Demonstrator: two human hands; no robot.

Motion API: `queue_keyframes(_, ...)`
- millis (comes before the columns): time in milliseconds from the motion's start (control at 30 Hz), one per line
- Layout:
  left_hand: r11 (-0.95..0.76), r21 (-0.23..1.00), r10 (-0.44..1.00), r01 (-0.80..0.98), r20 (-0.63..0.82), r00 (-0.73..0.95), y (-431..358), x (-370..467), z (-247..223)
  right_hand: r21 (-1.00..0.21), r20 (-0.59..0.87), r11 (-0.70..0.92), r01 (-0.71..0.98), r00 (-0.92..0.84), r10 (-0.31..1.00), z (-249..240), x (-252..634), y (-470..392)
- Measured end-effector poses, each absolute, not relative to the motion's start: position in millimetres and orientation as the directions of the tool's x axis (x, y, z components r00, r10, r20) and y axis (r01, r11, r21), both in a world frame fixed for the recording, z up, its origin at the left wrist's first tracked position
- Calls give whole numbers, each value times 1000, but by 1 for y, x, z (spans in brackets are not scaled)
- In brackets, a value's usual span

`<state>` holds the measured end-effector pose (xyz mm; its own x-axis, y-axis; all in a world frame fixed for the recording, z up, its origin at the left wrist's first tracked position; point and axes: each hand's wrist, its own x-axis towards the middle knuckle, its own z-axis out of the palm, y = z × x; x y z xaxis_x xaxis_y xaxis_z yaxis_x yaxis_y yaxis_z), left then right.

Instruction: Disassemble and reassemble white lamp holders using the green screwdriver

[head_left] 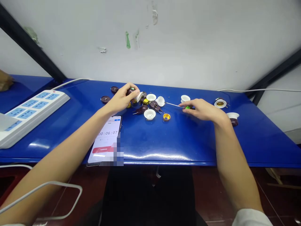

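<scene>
My left hand (124,96) is closed around a white flared lamp-holder part (139,96). Something dark with a green spot (131,90) shows between its fingers; I cannot make out what it is. In my right hand (198,108) is a screwdriver (172,104) with a green and black handle, its shaft pointing left. The shaft's tip is close to a white cup-shaped part (161,101). Between my hands lie dark brown plug bases (141,109), brass threaded sleeves (145,101), a white ring cup (150,114) and a gold-coloured socket ring (166,117).
Toward the right of the blue table (164,141) are two lamp holders, one tipped (220,103) and one upright (233,118). A phone (107,138) showing a timer lies at the front edge. On the left is a white power strip (33,110). A wall rises behind.
</scene>
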<state>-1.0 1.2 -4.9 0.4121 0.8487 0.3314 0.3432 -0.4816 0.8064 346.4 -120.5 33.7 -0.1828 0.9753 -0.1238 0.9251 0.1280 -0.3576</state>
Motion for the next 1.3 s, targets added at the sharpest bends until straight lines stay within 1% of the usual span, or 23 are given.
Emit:
queue_keyframes(133, -486, 801, 847, 351, 331, 416, 1, -1, -4, -512, -124, 82, 855, -167, 978, 39, 348, -124)
queue_keyframes(200, -486, 800, 846, 351, 330, 418, 1, -1, -3, -550, -134, 69, 832, -170, 976, 41, 346, -125)
queue_keyframes(367, -488, 799, 846, 352, 336, 413, 0, 0, -2, -515, -117, 46, 856, -124, 985, 41, 335, -124)
queue_keyframes(500, -473, 809, 853, 349, 320, 413, -1, 1, -2, -536, -158, 15, 844, -118, 980, 41, 335, -124)
queue_keyframes(600, -480, 807, 848, 344, 326, 418, -1, 0, -2, -523, -173, 22, 852, -132, 976, 40, 338, -123)
queue_keyframes(667, -484, 806, 845, 341, 330, 421, -1, 0, -3, -486, -152, 46, 873, -137, 979, 38, 339, -122)
queue_keyframes(767, -482, 806, 847, 344, 329, 417, 0, -1, -3, -414, -71, 89, 906, -129, 989, 34, 343, -120)
queue_keyframes(833, -476, 809, 850, 344, 324, 415, 1, -1, -4, -390, -45, 87, 917, -113, 993, 33, 347, -120)
queue_keyframes(933, -472, 813, 851, 340, 321, 415, 1, -1, -4, -415, -108, 53, 908, -107, 988, 34, 354, -122)
queue_keyframes(1100, -466, 815, 857, 345, 319, 404, 0, -1, -3, -514, -208, 66, 855, -199, 958, 39, 355, -125)
queue_keyframes(1200, -469, 814, 855, 342, 320, 409, -1, 0, -3, -553, -264, -6, 833, -168, 950, 41, 351, -126)
queue_keyframes(1233, -471, 812, 854, 344, 321, 411, -1, 0, -3, -558, -268, -22, 830, -155, 951, 41, 349, -126)
queue_keyframes(1300, -476, 806, 852, 352, 324, 410, -1, 0, -2, -559, -238, -1, 829, -159, 958, 40, 349, -126)
